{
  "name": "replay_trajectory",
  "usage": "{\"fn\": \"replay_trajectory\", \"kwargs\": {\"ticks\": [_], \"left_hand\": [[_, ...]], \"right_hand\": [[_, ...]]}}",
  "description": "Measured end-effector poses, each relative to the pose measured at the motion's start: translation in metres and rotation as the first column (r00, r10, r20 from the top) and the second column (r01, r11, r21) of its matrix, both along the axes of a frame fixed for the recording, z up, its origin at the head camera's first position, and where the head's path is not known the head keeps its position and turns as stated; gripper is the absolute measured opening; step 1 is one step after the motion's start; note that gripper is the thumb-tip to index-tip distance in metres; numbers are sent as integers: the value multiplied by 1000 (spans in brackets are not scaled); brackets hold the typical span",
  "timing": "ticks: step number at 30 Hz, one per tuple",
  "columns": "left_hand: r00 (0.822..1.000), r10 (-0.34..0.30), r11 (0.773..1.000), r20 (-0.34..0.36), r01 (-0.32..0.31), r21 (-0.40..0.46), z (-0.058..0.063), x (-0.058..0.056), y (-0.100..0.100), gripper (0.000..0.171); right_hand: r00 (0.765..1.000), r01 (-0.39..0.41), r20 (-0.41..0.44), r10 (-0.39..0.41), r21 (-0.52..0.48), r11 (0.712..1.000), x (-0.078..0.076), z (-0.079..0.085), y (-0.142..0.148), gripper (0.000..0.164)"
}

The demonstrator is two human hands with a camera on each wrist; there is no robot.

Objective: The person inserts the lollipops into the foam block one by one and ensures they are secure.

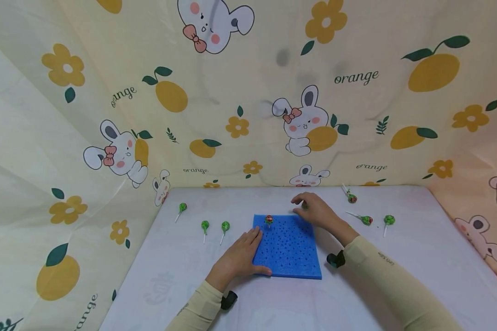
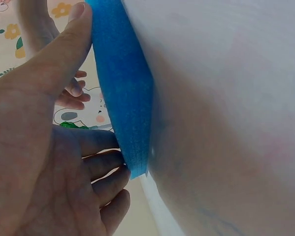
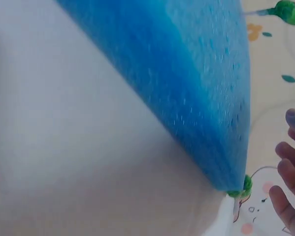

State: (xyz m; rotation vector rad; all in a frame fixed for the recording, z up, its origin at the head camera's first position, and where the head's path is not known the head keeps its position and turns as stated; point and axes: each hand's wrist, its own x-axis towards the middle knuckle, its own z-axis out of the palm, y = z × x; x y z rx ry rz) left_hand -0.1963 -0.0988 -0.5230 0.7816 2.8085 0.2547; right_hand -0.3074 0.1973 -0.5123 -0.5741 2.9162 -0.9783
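A blue foam block (image 1: 287, 248) dotted with small holes lies flat in front of me. My left hand (image 1: 239, 255) rests against its left side, thumb along the near edge; the left wrist view shows the fingertips (image 2: 118, 169) touching the foam's side. One lollipop (image 1: 269, 219) with a red and green wrapper stands upright in the block near the far left corner, its stick (image 3: 258, 12) in the foam. Over the far right corner hovers my right hand (image 1: 318, 211), fingers loosely bent and apart. Just below it is a green lollipop (image 1: 305, 205), partly hidden by the hand.
On the left of the white table (image 1: 149, 276) lie three lollipops, the nearest to the block (image 1: 225, 226) among them. Three more lie on the right, including one (image 1: 389, 220) farthest right. A printed cloth (image 1: 240, 92) hangs behind the table.
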Motion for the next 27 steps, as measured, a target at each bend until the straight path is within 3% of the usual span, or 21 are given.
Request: {"fn": "replay_trajectory", "kwargs": {"ticks": [7,16,27], "left_hand": [[1000,0,1000,16,0,3,-1,-1,0,122],[1000,-1,1000,3,1,-3,-5,-2,-1,123],[1000,-9,1000,0,9,-2,-9,-4,-1,124]], "right_hand": [[998,53,-19,-53,21,998,-7,-4,8,32],[992,127,17,-129,78,989,-12,-10,13,34],[988,145,39,-151,131,981,-15,-14,19,40]]}}
